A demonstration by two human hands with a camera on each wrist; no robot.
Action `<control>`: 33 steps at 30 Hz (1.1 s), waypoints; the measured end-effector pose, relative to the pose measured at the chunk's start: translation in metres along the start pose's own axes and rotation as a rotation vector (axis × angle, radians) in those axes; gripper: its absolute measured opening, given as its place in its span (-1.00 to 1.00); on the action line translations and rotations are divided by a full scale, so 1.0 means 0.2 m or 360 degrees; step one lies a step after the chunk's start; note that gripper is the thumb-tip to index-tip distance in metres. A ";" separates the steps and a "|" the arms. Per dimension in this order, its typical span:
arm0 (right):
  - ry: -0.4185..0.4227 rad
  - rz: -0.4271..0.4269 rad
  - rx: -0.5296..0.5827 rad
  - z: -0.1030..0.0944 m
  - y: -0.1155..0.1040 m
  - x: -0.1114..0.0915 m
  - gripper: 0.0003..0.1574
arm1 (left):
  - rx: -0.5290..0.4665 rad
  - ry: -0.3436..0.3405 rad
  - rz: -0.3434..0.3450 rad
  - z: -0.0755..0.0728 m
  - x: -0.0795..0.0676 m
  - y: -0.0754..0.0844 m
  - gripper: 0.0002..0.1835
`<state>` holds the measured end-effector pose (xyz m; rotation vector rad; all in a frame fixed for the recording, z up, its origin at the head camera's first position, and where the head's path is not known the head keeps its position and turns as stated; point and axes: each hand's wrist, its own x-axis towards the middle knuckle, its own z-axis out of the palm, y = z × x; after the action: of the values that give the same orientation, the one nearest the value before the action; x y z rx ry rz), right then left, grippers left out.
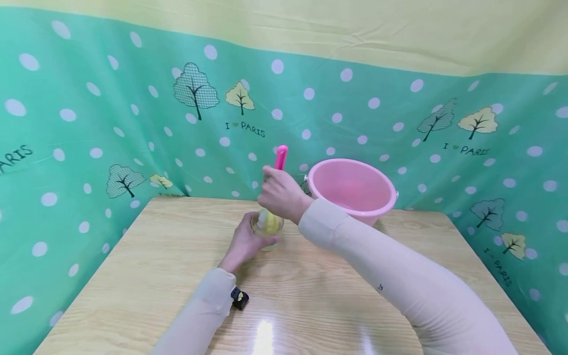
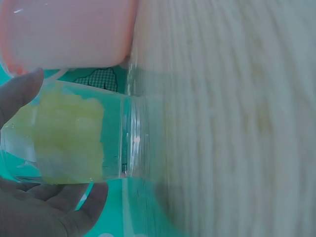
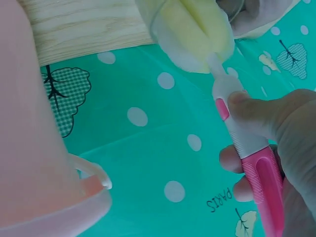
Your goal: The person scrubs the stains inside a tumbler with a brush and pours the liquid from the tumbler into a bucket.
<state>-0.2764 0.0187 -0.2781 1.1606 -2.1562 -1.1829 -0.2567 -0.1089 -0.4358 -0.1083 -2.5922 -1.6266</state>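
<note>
My right hand (image 1: 284, 194) grips the pink and white handle of a sponge bottle brush (image 3: 254, 148), thumb along its white upper part. The brush's yellow and white sponge head (image 3: 197, 29) sits inside a clear glass (image 2: 111, 143), part of it showing above the rim. Around the glass curls my left hand (image 1: 248, 239), thumb on one side and fingers on the other. In the left wrist view the glass stands upright on the wooden table, its thick base at the tabletop and the sponge short of the bottom.
A pink bucket (image 1: 352, 190) with a white handle stands behind and to the right of the hands. The light wooden table (image 1: 177, 251) meets a green dotted cloth (image 1: 275, 98) hanging at the back and sides. My left wrist bears a black band (image 1: 240, 298).
</note>
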 end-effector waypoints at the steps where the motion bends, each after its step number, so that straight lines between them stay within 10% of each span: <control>1: -0.0004 0.0002 0.0012 0.00 0.00 0.00 -0.86 | -0.0002 -0.0005 -0.0005 -0.01 0.00 0.00 -0.04; 33: 0.0099 -0.0065 -0.0061 -0.07 -0.06 0.03 -0.87 | 0.0082 -0.0028 0.0015 -0.02 0.01 -0.01 -0.03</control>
<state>-0.2652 0.0033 -0.2800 1.2145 -2.0643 -1.1844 -0.2589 -0.1128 -0.4359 -0.1317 -2.6404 -1.5618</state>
